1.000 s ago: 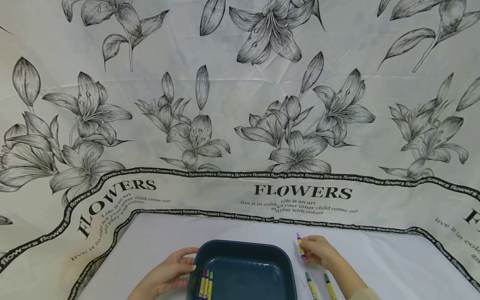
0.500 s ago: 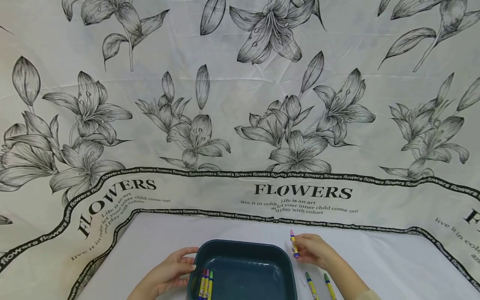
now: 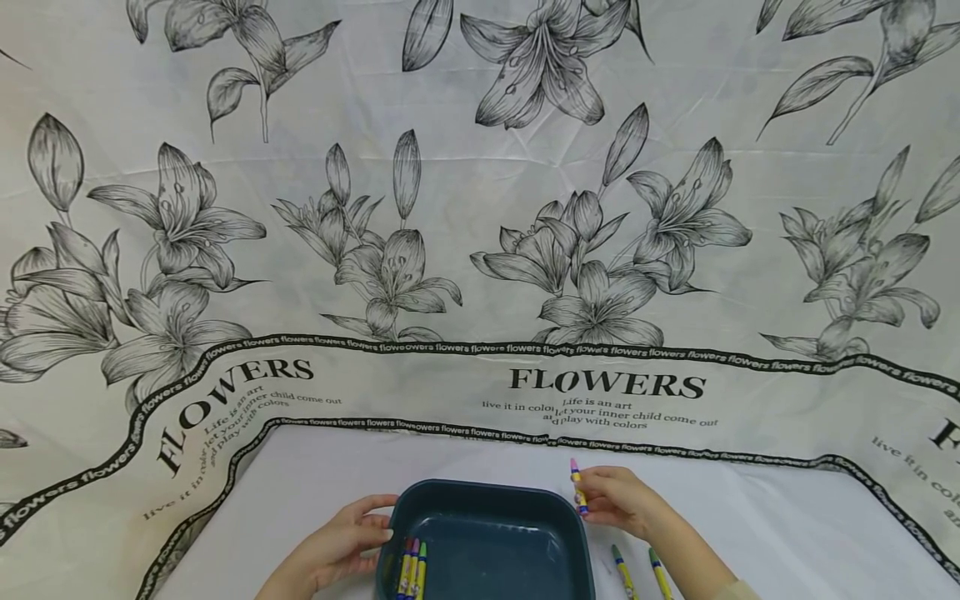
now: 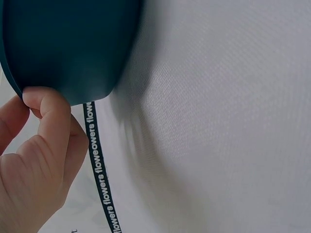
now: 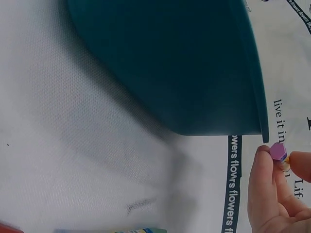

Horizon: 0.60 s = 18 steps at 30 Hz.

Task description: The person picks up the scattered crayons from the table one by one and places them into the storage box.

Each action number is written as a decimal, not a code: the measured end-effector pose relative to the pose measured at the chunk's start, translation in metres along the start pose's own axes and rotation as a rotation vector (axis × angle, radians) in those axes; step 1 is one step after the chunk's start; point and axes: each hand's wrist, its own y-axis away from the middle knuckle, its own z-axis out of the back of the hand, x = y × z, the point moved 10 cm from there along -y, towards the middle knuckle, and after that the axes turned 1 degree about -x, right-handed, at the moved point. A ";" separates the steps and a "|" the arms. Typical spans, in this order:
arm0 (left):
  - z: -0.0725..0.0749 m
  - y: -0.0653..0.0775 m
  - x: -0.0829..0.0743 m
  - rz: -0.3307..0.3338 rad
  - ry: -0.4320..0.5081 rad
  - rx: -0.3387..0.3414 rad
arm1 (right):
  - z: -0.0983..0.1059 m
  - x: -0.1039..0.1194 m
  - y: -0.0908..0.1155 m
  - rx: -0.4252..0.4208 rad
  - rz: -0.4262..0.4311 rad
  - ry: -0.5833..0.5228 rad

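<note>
Hands: left (image 3: 341,542) grips the tray (image 3: 487,500) rim, right (image 3: 618,500) pinches a half-hidden pink crayon (image 3: 577,487).

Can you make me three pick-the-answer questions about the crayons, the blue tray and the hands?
1. Where is the purple-tipped crayon?
A. in the right hand
B. inside the tray
C. under the cloth

2. How many crayons lie inside the dark teal plastic tray?
A. none
B. three
C. seven

3. What is the left hand doing?
A. waving high up
B. holding the tray's edge
C. lying flat, far from the tray

Answers:
1. A, its fingers pinch the crayon beside the tray's right corner.
2. B, three crayons sit side by side at the tray's left.
3. B, its fingers curl on the rim.
</note>
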 end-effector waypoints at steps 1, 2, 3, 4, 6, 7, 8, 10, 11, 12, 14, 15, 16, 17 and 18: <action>0.000 0.000 0.000 0.000 0.001 0.000 | -0.001 0.000 0.000 0.004 -0.001 -0.002; 0.000 0.000 0.000 0.000 0.002 0.000 | -0.001 0.001 0.000 0.012 -0.002 -0.005; 0.000 0.000 0.000 -0.001 0.003 0.001 | -0.002 0.002 0.001 0.025 0.001 -0.007; 0.000 0.000 0.000 -0.002 0.004 0.000 | -0.003 0.003 0.001 0.036 0.004 -0.009; -0.001 0.000 0.000 -0.003 0.007 0.001 | -0.004 0.005 0.001 0.051 0.014 -0.018; -0.001 0.000 0.000 -0.004 0.008 0.002 | -0.004 0.006 0.001 0.058 0.019 -0.023; -0.001 0.000 -0.001 -0.005 0.008 0.002 | -0.004 0.007 0.002 0.064 0.024 -0.028; -0.001 0.000 -0.001 -0.005 0.008 0.001 | -0.004 0.010 0.002 0.068 0.031 -0.037; -0.001 0.000 -0.001 -0.004 0.007 0.001 | -0.004 0.010 0.002 0.067 0.033 -0.040; -0.001 0.000 0.000 -0.003 0.006 0.001 | -0.004 0.011 0.002 0.069 0.033 -0.040; 0.000 0.000 0.000 -0.002 0.004 0.000 | -0.006 0.012 0.002 0.075 0.034 -0.045; 0.000 0.000 0.000 -0.001 0.004 0.001 | -0.008 0.013 0.002 0.081 0.035 -0.050; 0.000 0.000 0.000 -0.002 0.004 0.002 | -0.009 0.014 0.003 0.087 0.037 -0.054; 0.000 -0.001 0.000 -0.002 0.004 0.003 | -0.011 0.015 0.003 0.094 0.039 -0.058; 0.000 -0.001 0.000 -0.003 0.005 0.004 | -0.013 0.016 0.004 0.102 0.041 -0.062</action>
